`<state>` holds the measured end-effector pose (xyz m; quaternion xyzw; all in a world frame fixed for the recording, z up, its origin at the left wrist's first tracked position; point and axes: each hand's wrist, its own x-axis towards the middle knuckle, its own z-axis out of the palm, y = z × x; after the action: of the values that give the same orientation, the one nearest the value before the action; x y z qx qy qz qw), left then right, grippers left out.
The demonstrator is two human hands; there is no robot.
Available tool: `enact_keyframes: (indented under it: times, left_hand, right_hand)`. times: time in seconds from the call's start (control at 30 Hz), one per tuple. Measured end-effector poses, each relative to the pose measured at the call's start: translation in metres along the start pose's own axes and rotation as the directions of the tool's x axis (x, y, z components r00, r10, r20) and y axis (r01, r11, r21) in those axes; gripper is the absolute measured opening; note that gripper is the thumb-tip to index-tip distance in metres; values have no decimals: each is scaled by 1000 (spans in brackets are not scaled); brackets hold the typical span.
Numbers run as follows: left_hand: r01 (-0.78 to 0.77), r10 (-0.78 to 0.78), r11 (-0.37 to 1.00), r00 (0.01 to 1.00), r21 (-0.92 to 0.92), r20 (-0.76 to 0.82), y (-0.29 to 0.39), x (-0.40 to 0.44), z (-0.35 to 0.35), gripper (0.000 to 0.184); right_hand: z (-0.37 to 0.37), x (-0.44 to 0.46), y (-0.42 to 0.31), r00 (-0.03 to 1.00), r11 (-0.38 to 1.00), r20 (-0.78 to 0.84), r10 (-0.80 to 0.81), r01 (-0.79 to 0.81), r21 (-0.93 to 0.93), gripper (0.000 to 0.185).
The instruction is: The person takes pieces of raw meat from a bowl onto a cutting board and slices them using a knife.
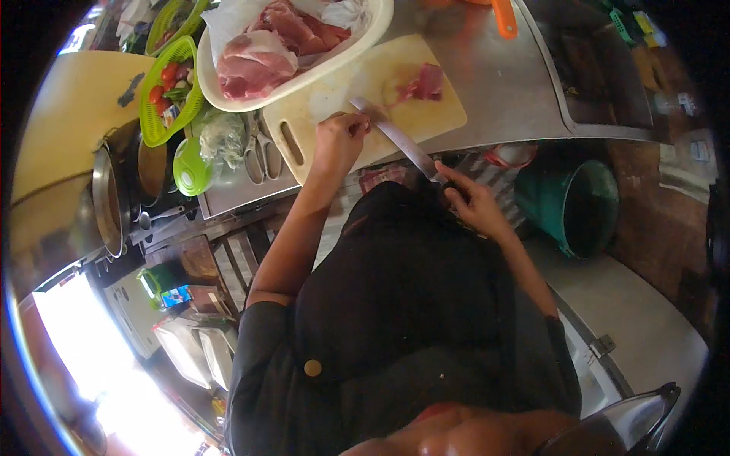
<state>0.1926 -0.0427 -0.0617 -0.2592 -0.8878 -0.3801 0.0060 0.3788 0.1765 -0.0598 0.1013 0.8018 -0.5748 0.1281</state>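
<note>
My right hand (473,199) grips a knife (403,144) by its dark handle, its long blade slanting up and left over the near edge of the white cutting board (323,106). Close to the blade's tip, my left hand (341,139) is closed with its fingers pressed together; whatever they hold, if anything, is too small to make out. A small piece of raw meat (427,82) lies on the board's right part. Beyond the board's left side, a white tub (380,26) holds large chunks of raw meat (262,61) and some clear plastic.
Scissors (262,156), a crumpled plastic bag (222,138) and a green round container (192,167) lie left of the board. A green basket (147,121) holds vegetables. Pans (112,201) stand farther left. An orange handle (504,19) lies at the back; a green bucket (566,209) stands at right.
</note>
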Motion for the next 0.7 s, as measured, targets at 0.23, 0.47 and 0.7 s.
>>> enact_keyframes:
  times: [0.23,0.47,0.7]
  left_hand:
    - [100,-98,993,995,-67,35,5,0,0,13]
    - [117,-115,993,990,-25,79,3,1,-1,17]
    - [146,-143,989,979,-12,142,-5,5,0,17]
  right_hand:
    - [0,-2,-4,995,994,-64,-83,77,-82,49]
    - [4,-1,0,993,993,-51,-103,100,-61,48]
    - [26,14,-1,978,982,-94,-186,181,-55,48]
